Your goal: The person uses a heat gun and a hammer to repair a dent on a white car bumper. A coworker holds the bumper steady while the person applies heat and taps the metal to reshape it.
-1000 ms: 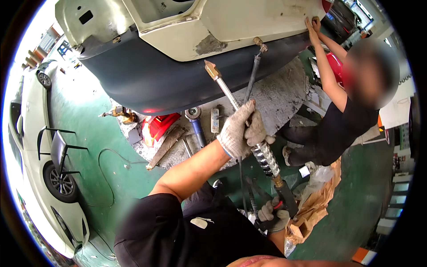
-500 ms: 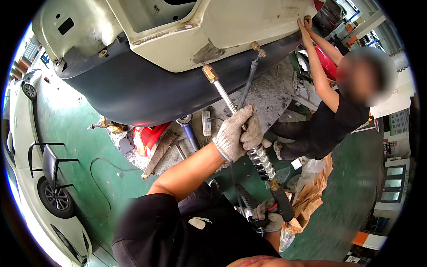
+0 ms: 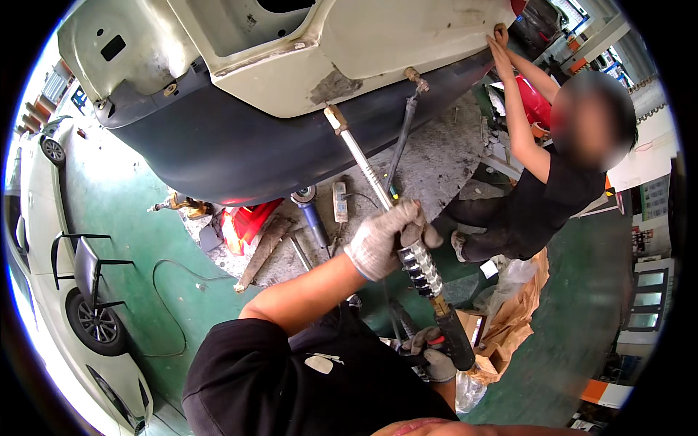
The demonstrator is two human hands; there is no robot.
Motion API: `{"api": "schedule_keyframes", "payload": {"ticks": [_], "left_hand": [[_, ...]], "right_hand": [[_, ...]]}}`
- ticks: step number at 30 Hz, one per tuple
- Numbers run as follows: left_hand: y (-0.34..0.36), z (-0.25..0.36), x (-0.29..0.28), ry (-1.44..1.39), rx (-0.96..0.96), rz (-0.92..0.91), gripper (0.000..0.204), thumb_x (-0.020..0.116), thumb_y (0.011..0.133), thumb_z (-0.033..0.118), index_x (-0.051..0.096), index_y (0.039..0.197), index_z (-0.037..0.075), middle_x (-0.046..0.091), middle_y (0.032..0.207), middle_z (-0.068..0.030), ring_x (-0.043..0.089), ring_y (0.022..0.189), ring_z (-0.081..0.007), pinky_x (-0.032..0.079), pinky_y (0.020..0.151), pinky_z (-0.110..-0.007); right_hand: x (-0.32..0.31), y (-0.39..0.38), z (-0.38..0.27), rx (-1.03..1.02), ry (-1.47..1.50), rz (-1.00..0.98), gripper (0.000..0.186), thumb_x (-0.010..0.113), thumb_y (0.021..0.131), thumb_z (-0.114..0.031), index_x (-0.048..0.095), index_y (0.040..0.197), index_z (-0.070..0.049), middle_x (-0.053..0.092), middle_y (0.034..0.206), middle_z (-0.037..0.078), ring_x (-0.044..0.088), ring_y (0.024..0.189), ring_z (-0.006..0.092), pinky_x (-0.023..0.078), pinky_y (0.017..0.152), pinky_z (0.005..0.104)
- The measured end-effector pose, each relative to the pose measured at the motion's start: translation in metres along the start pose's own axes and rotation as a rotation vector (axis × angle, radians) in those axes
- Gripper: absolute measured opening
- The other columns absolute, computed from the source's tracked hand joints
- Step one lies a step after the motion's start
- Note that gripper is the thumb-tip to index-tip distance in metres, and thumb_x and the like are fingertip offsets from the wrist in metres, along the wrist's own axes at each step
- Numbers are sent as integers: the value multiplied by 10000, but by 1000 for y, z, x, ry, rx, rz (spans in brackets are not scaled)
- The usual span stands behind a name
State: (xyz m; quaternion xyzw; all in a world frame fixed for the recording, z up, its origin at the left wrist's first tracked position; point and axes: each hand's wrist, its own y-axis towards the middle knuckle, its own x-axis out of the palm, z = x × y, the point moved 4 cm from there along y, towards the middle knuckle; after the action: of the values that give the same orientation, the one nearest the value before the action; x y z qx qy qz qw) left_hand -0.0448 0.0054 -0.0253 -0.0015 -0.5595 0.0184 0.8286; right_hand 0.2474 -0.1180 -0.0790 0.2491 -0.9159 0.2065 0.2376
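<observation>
A slide hammer (image 3: 420, 269) slants across the middle, with a bright rod, a brass-coloured tip, a ribbed silver weight and a black end. My left hand (image 3: 385, 240), in a pale knit glove, is closed around it just above the ribbed weight. Its tip lies by the lower edge of the beige car panel (image 3: 407, 36), near a scraped grey patch (image 3: 336, 87); whether they touch I cannot tell. My right hand (image 3: 438, 361), also gloved, is closed at the slide hammer's black end beside a red part; its fingers are partly hidden.
Beyond the tool, a dark bar (image 3: 402, 145) with a brass-coloured end meets the panel. Below the dark bumper (image 3: 218, 160) lie an angle grinder (image 3: 313, 218) and a red lamp (image 3: 247, 225). At right, a co-worker (image 3: 542, 189) has both hands on the car. Brown paper (image 3: 520, 320) lies nearby.
My left hand has slid down the rod toward the ribbed weight, baring more rod. The slide hammer's tip has shifted slightly left and up toward the panel edge.
</observation>
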Motion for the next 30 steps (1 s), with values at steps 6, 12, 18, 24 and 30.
{"api": "schedule_keyframes", "payload": {"ticks": [6, 12, 18, 24, 30], "left_hand": [[23, 40, 0, -87, 17, 197, 348, 637, 1076, 404, 557, 867, 137, 434, 570, -18, 570, 591, -237, 541, 647, -449], [-6, -13, 7, -57, 42, 300, 437, 535, 1120, 427, 510, 798, 133, 420, 567, 4, 543, 562, -214, 520, 602, -411], [3, -8, 13, -546, 44, -657, 546, 441, 1155, 433, 446, 692, 144, 383, 511, 43, 446, 462, -171, 452, 560, -386], [6, -15, 14, 132, 88, 379, 247, 632, 1081, 273, 557, 941, 83, 506, 672, -15, 604, 623, -192, 520, 586, -374], [13, -21, 0, 378, 42, 381, 171, 632, 1071, 212, 561, 1052, 58, 539, 740, -20, 640, 679, -191, 556, 618, -351]], "right_hand": [[4, 0, 0, 7, -18, -37, 420, 816, 886, -171, 612, 1239, -69, 650, 1053, 131, 682, 930, 271, 574, 996, 527], [-2, 0, -1, 80, -67, -59, 383, 834, 873, -182, 642, 1182, -60, 668, 1001, 106, 693, 928, 272, 595, 953, 515], [6, 0, -41, -89, -1055, 89, 297, 788, 898, -156, 658, 1139, -43, 680, 1009, 96, 698, 911, 258, 590, 906, 453], [-19, 16, -18, 8, 45, -26, 369, 794, 818, -114, 646, 1152, -64, 664, 909, 132, 671, 807, 280, 587, 882, 517], [-20, 19, 2, 53, 274, -64, 392, 811, 813, -117, 635, 1162, -82, 636, 865, 113, 637, 765, 247, 553, 811, 481]]}}
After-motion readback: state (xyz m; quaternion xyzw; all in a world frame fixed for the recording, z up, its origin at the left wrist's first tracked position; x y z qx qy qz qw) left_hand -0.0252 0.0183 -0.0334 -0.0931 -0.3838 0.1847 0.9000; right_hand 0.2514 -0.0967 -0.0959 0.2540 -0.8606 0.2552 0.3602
